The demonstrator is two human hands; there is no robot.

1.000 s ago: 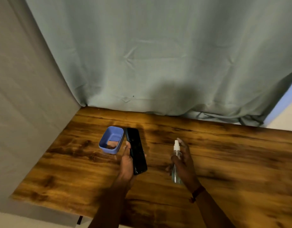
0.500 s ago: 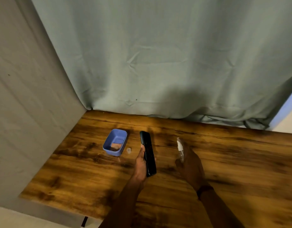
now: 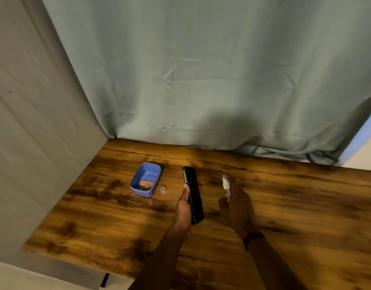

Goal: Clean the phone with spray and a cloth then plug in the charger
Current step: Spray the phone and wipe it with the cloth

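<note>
My left hand (image 3: 183, 208) grips a black phone (image 3: 193, 193), held on its long edge above the wooden table, dark screen turned right. My right hand (image 3: 238, 208) is wrapped around a small clear spray bottle (image 3: 226, 185) with a white nozzle that points left, toward the phone, a short gap away. A tiny clear cap (image 3: 163, 189) stands on the table between the phone and a blue tub. I see neither a cloth laid out nor a charger.
A blue plastic tub (image 3: 146, 178) sits left of the phone with something brownish in its bottom. The wooden table (image 3: 306, 206) ends at a grey-green curtain (image 3: 201, 80) behind and a fabric-covered wall (image 3: 34, 143) on the left.
The phone has turned from lying nearly flat to standing on its edge. The spray bottle has tilted and swung so its nozzle faces the phone. The view has shifted, showing the small cap.
</note>
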